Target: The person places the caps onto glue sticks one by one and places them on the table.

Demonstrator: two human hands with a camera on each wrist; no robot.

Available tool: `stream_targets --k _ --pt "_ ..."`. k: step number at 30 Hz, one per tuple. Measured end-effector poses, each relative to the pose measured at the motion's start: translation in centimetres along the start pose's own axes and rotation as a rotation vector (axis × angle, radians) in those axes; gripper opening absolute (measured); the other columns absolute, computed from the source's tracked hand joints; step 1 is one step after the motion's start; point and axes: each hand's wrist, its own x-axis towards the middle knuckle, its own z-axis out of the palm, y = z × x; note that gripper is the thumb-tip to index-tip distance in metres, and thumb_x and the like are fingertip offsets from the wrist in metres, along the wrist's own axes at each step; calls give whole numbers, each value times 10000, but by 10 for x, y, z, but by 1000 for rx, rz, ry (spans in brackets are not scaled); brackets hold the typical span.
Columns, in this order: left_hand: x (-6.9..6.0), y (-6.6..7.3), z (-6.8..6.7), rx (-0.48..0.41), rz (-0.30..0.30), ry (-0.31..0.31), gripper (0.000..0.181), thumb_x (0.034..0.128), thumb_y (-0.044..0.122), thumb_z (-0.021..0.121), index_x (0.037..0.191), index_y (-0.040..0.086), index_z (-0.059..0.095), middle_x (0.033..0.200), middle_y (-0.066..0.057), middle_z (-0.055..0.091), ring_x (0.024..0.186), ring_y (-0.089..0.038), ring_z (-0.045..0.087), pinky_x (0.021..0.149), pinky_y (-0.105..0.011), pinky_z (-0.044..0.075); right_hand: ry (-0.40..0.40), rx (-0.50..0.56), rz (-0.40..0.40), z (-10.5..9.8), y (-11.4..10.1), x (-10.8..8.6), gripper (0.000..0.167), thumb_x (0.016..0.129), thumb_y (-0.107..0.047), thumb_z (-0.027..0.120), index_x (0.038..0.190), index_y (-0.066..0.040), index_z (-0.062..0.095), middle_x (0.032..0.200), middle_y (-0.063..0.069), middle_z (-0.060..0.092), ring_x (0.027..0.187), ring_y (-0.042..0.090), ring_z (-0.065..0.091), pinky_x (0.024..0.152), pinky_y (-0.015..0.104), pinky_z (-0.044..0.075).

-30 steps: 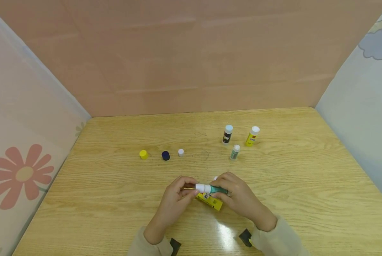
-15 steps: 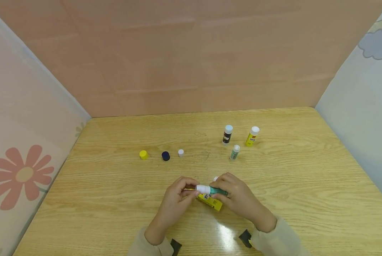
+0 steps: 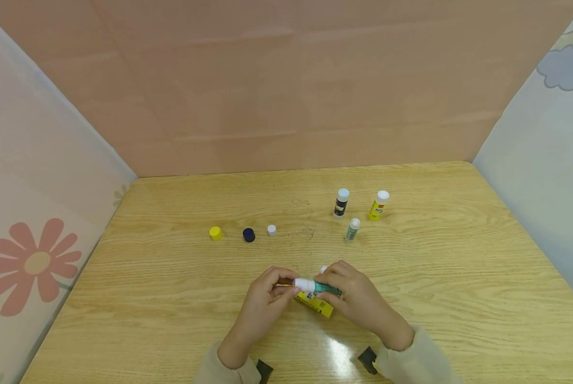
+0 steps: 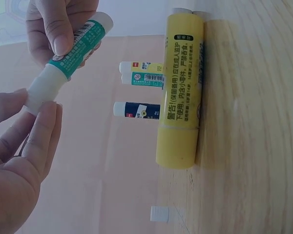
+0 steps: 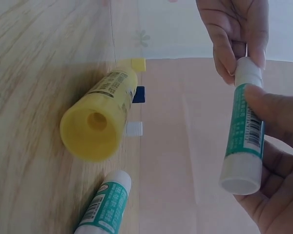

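Both my hands hold one green glue stick above the table, tilted in the left wrist view. The thumb and fingers of my left hand pinch its white cap, which is still on the stick or against its end; I cannot tell how firmly it sits. My right hand grips the green labelled body. Beneath the hands a large yellow glue stick lies on the tabletop, partly covered in the head view. Beside it lies another green glue stick, mostly hidden behind my right hand in the head view.
Toward the back right stand a dark glue stick, a yellow one with a white cap and a small green one. Left of them sit a yellow cap, a dark blue cap and a white cap.
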Motion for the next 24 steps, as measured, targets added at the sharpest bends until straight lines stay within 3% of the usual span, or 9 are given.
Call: stream_targets --k 13,24 --pt "0 -1 0 25 5 -1 157 808 23 581 955 -20 547 965 -79 536 894 -195 541 733 -233 477 -17 -16 18 1 -1 1 239 625 -60 737 842 -31 643 830 -28 553 758 95 497 611 153 446" --pt "-1 2 2 25 -30 -5 166 818 35 570 970 -29 545 988 -102 535 914 -222 536 734 -226 475 -5 1 -2 1 -2 1 218 645 -59 724 844 -44 637 835 -31 548 752 89 496 616 144 440"
